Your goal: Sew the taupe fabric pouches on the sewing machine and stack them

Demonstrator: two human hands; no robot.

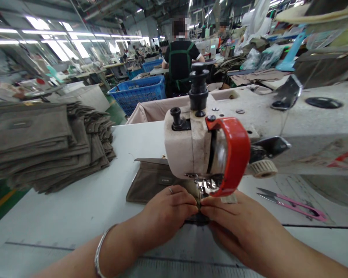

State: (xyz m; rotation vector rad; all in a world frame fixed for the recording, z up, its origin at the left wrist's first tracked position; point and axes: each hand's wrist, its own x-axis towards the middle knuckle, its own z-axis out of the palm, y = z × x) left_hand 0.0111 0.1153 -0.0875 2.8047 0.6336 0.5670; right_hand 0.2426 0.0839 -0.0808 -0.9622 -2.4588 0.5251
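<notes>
An olive-brown fabric piece (150,179) with a small label lies on the white table, partly under the head of a sewing machine (179,146). My left hand (172,206), wearing a ring, is closed on the fabric's near edge just left of the presser foot (203,187). Close beside it, my right hand (234,216) pinches the same edge in front of the needle area. The fingertips of both hands nearly meet. A red guard (239,154) hides part of the needle area, and the fabric between my fingers is mostly covered.
A tall stack of similar olive-brown fabric pieces (46,143) sits at the table's left. Pink-handled thread snips (295,204) lie right of my right hand. Ruler markings (168,266) run along the near table. Beyond are a blue crate (142,92) and a seated person (181,58).
</notes>
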